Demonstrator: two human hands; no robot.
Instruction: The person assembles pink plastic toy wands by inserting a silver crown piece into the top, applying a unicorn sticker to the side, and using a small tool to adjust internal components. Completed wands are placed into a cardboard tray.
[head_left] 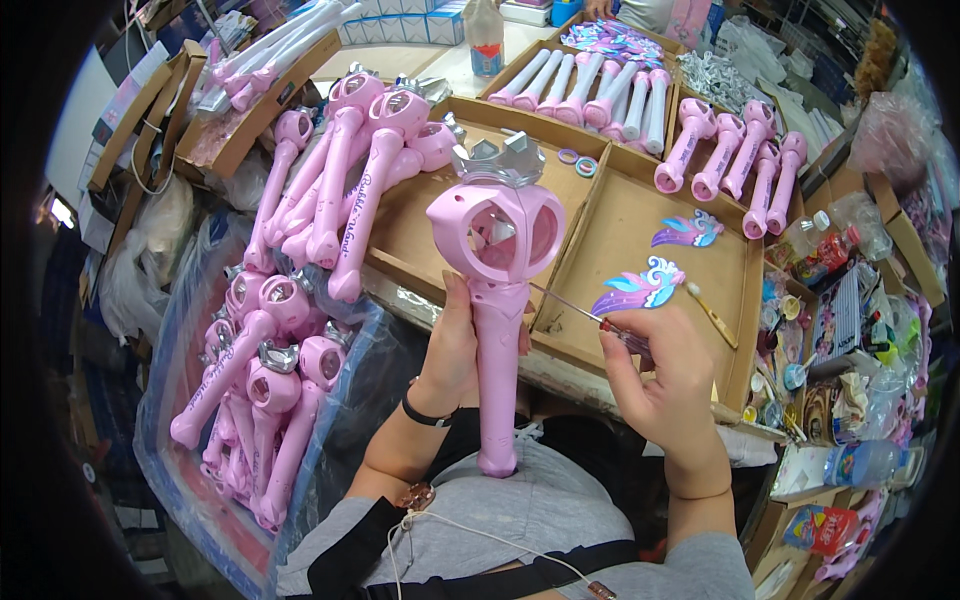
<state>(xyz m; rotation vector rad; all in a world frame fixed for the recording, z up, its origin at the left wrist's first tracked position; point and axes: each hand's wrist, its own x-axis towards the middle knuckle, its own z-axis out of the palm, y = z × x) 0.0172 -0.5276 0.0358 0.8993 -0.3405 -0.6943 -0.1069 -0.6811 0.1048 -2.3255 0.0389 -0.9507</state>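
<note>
My left hand (450, 345) is closed around the neck of a pink toy wand (497, 370), held upright in front of my chest. A silver crown (500, 160) tops its round, windowed head. In my right hand (665, 380) is a thin screwdriver (575, 308), its handle between my fingers. The shaft points left, and its tip is at the wand's neck just below the head; whether it touches a screw I cannot tell. Beyond the right hand, two purple and blue wing-shaped pieces (640, 287) lie in a cardboard tray (605, 235), next to a small brush (712, 315).
Crowned pink wands (365, 150) are piled at the left, and more fill a plastic-lined bin (350, 385) below. Wand parts without crowns (745, 150) lie at the right. A box of white-and-pink handles (590, 90) stands at the back. Bottles (865, 465) and clutter crowd the right side.
</note>
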